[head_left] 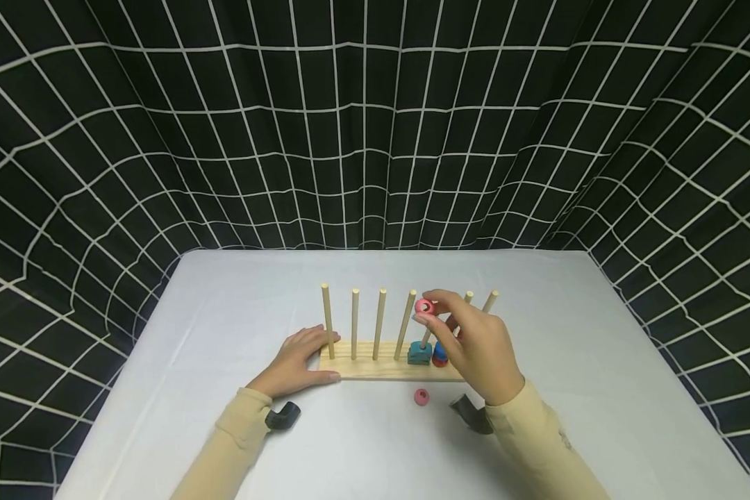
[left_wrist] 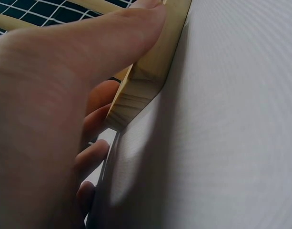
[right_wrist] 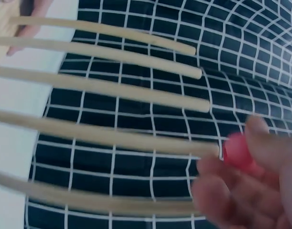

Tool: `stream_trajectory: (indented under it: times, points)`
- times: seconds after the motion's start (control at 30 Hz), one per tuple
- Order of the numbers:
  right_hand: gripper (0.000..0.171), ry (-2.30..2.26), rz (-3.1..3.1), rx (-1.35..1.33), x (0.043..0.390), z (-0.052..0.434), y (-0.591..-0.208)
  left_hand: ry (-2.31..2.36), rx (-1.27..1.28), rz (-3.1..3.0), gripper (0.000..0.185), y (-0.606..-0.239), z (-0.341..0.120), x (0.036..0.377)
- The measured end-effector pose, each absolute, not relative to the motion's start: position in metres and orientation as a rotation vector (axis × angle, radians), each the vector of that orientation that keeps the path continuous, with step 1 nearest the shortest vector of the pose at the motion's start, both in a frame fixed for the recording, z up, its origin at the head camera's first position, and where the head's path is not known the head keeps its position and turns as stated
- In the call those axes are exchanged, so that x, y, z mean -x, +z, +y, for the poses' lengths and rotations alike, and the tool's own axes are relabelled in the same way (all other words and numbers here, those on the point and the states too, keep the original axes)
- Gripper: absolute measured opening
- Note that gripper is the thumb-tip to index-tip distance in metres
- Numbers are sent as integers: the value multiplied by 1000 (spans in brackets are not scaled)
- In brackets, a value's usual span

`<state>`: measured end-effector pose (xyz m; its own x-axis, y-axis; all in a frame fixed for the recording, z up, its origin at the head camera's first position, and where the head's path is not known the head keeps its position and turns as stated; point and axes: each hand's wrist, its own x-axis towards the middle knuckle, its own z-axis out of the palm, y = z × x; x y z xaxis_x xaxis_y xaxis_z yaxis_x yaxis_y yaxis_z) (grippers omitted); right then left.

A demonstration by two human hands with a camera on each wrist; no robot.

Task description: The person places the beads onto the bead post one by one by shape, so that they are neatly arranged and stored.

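My right hand (head_left: 475,340) pinches a pink bead (head_left: 423,306) between thumb and fingertips. In the right wrist view the bead (right_wrist: 237,151) is right by the tip of a wooden peg (right_wrist: 184,146). My left hand (head_left: 296,361) holds the left end of the wooden peg board (head_left: 362,371), its thumb along the front edge and fingers at the far side. The board's end (left_wrist: 136,98) shows between them in the left wrist view. A teal block (head_left: 419,353) sits at the foot of one peg, beside a blue and red stack (head_left: 440,355). My right hand hides the board's right end.
A second pink bead (head_left: 421,396) lies on the white table (head_left: 362,451) in front of the board. Several upright pegs (head_left: 380,323) rise in a row. Dark curved devices (head_left: 283,417) sit by both wrists. A black gridded curtain (head_left: 362,139) hangs behind and beside the table.
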<state>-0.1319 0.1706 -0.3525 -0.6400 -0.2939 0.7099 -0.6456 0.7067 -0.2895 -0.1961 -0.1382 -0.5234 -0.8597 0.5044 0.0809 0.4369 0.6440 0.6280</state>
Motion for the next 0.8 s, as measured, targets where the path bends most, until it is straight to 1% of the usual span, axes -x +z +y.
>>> stream_trajectory:
  times: [0.1,0.27,0.4,0.63,0.8]
  points:
    - [31,706,-2235,-638,139,163,-350,1005,-782,2742,74,-521,-137,194]
    - [31,736,-2233,-563,145,156,-348,988,-772,2736,73,-518,-137,194]
    - [32,732,-2247,-551,146,153,-348,990,-769,2741,73,-518,-137,194]
    - [32,575,-2269,-572,148,150,-354,993,-766,2742,74,-520,-137,195]
    - [28,457,-2316,-553,145,148,-363,992,-767,2742,73,-520,-136,195]
